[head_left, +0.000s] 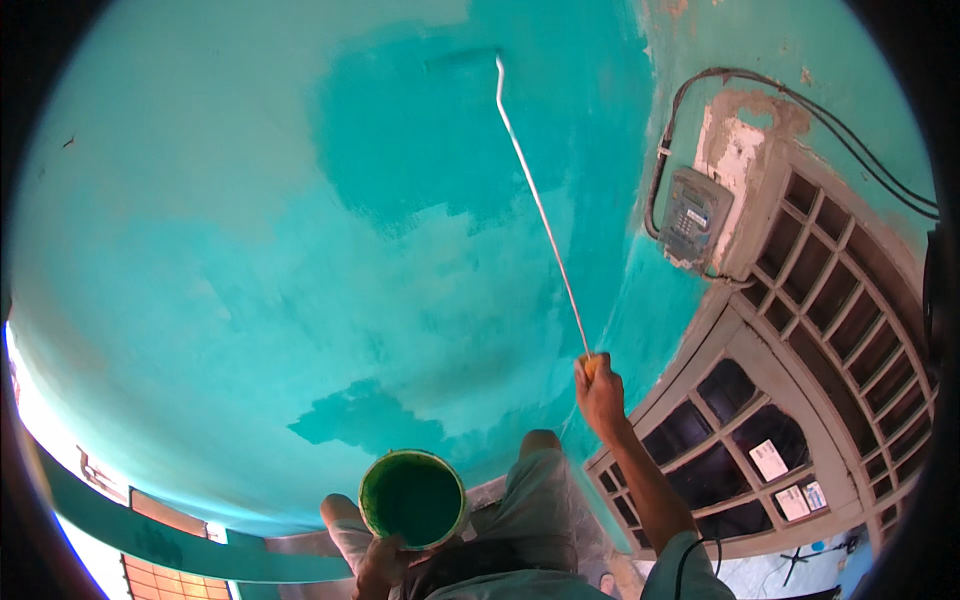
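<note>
My right hand [601,398] is closed around the orange handle of a long paint roller [541,205], its arm stretched forward. The roller's thin white rod runs up to a bend near its far end. A teal roller head, hard to tell from the paint, lies there against the turquoise wall [250,300]. Low in front of my body, my left hand [381,565] grips the near rim of a round paint bucket [463,507]. Dark green paint shows inside it. A darker wet patch [400,130] surrounds the roller head, and a smaller one is lower on the wall.
Right of the painted area, a grey meter box [697,217] hangs with black cables [745,75] above it. Beside it is a wooden door [745,335] with glass panes and a barred window [835,250]. A teal ledge [290,567] runs along the lower left.
</note>
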